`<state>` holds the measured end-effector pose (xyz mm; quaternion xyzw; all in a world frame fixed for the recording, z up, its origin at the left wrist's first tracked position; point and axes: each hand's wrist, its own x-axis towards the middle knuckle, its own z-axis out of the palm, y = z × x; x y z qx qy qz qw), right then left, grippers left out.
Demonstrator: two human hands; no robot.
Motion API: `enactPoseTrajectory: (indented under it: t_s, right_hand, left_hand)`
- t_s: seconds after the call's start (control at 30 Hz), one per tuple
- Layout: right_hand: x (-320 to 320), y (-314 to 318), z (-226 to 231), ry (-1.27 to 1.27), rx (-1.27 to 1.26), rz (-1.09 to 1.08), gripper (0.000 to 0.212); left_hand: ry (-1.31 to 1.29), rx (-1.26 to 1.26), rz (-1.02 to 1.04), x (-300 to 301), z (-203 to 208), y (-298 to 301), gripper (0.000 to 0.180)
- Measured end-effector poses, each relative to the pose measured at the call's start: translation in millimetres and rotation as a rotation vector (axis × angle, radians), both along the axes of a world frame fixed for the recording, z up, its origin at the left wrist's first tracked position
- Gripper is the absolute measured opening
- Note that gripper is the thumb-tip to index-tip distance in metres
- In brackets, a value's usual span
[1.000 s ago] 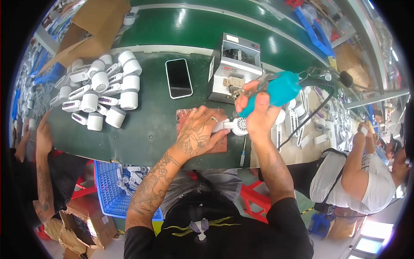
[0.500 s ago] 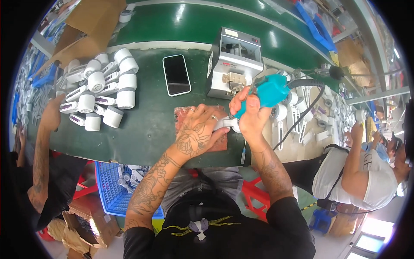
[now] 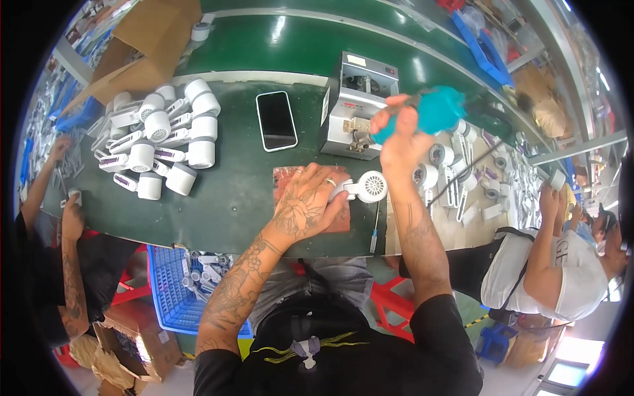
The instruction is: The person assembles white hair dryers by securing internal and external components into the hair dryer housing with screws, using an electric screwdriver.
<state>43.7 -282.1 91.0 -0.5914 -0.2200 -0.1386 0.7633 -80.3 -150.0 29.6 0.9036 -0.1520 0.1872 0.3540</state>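
My left hand (image 3: pixel 305 201) is closed over the handle of a white hairdryer-shaped device (image 3: pixel 372 187), pressing it onto a worn reddish pad (image 3: pixel 282 177). The device's round grille faces up and sticks out past the pad's right side; most of its handle is hidden under my fingers. My right hand (image 3: pixel 401 142) grips a teal electric screwdriver (image 3: pixel 436 113), raised in the air above and right of the device. The tool is smeared by motion and its tip cannot be made out. Just behind stands a grey screw feeder (image 3: pixel 353 122), close to my right fingers.
Several similar white devices (image 3: pixel 158 125) are heaped at the left, with more parts (image 3: pixel 465 165) at the right. A phone (image 3: pixel 277 121) lies behind the pad, a hand screwdriver (image 3: pixel 375 228) near the front edge. Below is a blue basket (image 3: pixel 173 290). Co-workers sit on both sides.
My right hand has lifted the electric screwdriver up and right, off the device, uncovering its grille. My left hand stays put. The left co-worker's hand has drawn back from the heap.
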Motion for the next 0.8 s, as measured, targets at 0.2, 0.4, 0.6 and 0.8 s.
enactPoseTrajectory:
  t_s: [0.2,0.4,0.6,0.8]
  right_hand:
    - [18,-2,-20,-0.087,0.019,0.062,0.031]
    - [-14,-3,-4,0.142,-0.118,0.052,0.042]
    - [-61,-31,1,0.178,-0.083,0.162,0.069]
    - [-65,-32,-11,0.183,-0.126,0.167,0.066]
  left_hand:
    - [0.015,-0.036,-0.015,1,2,-4,0.027]
    - [0.075,-0.04,-0.019,0,-2,4,0.026]
    - [0.039,-0.07,-0.037,4,2,1,0.029]
    - [0.07,-0.086,-0.049,2,1,1,0.031]
